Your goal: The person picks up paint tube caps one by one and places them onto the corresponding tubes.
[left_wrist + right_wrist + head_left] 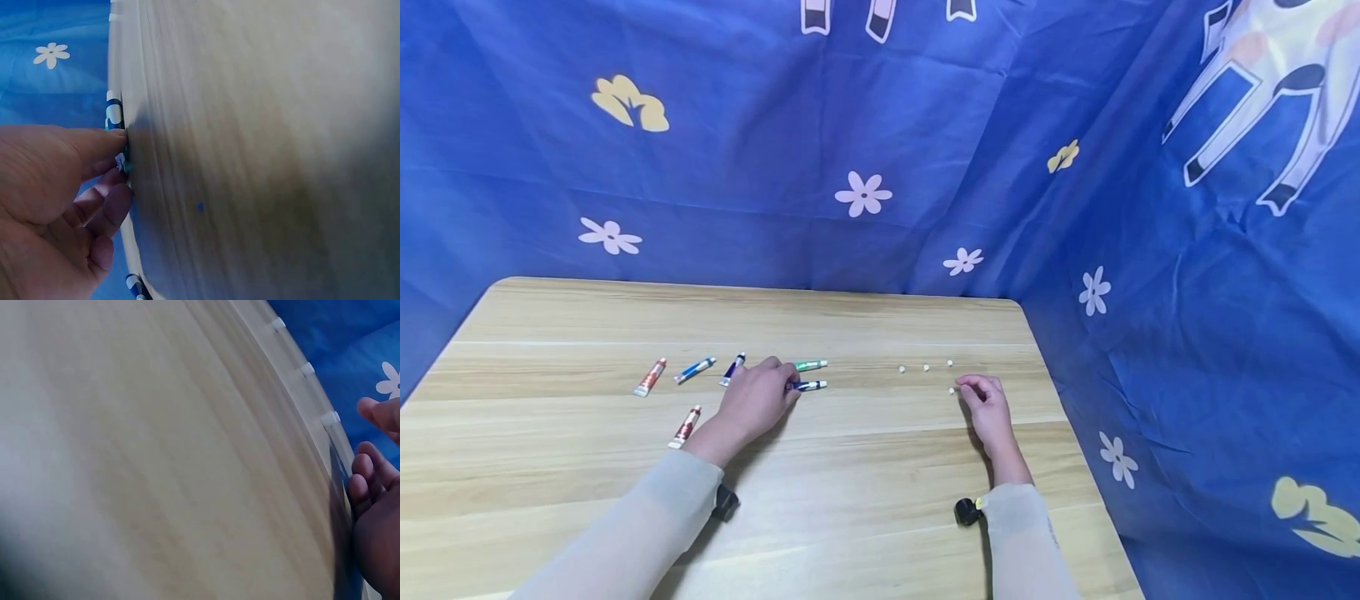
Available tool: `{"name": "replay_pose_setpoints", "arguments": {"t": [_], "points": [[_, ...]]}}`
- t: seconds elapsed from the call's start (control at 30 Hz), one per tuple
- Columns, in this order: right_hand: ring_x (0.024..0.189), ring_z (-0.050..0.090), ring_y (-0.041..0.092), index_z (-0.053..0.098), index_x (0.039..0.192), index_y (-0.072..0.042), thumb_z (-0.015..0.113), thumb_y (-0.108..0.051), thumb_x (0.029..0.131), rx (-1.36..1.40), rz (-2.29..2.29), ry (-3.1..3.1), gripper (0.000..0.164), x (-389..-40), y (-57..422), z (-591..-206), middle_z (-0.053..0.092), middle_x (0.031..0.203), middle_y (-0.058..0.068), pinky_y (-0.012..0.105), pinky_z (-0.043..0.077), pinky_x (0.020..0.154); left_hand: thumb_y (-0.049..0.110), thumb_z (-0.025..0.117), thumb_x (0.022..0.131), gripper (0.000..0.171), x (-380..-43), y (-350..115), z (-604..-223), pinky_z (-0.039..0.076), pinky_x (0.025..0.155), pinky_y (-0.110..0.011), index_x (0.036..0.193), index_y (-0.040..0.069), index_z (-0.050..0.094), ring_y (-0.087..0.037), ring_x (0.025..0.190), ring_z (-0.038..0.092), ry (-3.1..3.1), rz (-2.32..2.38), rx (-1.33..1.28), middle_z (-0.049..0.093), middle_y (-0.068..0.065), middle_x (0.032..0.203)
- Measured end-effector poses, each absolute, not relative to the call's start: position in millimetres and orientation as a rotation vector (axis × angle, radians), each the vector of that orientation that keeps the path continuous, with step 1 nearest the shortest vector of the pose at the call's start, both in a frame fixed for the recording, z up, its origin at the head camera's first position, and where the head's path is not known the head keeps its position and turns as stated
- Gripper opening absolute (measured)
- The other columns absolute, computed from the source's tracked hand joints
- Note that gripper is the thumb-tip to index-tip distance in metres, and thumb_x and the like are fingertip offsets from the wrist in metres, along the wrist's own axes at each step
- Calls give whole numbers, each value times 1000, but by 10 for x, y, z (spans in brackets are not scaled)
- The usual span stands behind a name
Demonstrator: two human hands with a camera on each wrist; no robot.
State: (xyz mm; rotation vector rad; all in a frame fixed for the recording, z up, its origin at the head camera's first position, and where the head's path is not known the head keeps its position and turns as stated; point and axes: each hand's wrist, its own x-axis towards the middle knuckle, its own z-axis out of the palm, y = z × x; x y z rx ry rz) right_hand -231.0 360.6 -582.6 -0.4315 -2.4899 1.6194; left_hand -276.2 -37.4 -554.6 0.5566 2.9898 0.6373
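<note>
My left hand point(758, 396) rests low over the table and pinches a dark blue paint tube point(811, 385) by its left end, capped or nozzle end pointing right. In the left wrist view, the thumb point(106, 142) and fingertips close around the tube near the tabletop. Just behind it lies a green paint tube point(811, 365), partly covered by the hand. My right hand point(988, 410) is beside a small white cap point(951, 390), its fingers loosely bent. The right wrist view has thumb and fingers parted, with nothing between them.
Left of my left hand lie a purple-blue tube point(734, 368), a blue tube point(696, 370), an orange-red tube point(651, 377) and a brown-red tube point(685, 427). Several white caps point(926, 367) sit in a row ahead of my right hand. Blue cloth point(737, 167) hangs behind the table.
</note>
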Motion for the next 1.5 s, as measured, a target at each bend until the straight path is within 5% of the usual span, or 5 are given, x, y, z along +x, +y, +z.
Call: {"name": "replay_pose_setpoints", "arguments": {"t": [0.17,0.33,0.53,0.8,1.5], "points": [[128,54,30,76,119,-6,64,-11,105,-449,1591,-2543,19,-2339,3668,-5845,57,131,13,45,39,116,22,83,95,22,-2766,-367,-5547,46,106,-68,112,10,76,-33,100,73,2998,647,548,75,-11,107],[125,57,31,77,119,-6,61,-8,106,-381,1471,-2637,20,-2355,3688,-5890,58,132,15,43,43,112,24,83,95,41,-2760,-361,-5557,48,86,-51,129,7,68,-34,99,72,3018,643,534,73,-13,110],[122,57,30,77,122,-7,57,-4,107,-323,1395,-2693,25,-2358,3675,-5898,60,131,16,40,44,107,30,81,97,55,-2707,-377,-5555,46,83,-48,140,3,59,-36,101,69,2993,714,453,72,-17,114],[125,56,31,77,128,-9,57,-5,108,-321,1391,-2747,28,-2360,3665,-5867,57,132,17,47,43,114,28,72,101,50,-2510,-526,-5491,49,96,-63,140,0,57,-48,122,66,2982,831,295,69,-27,134],[130,54,32,75,133,-14,58,-15,111,-319,1406,-2841,28,-2341,3664,-5828,52,137,13,54,42,120,25,69,101,36,-1947,-1275,-5430,42,77,-53,124,-2,60,-42,96,67,3036,867,13,67,-25,109]]}}
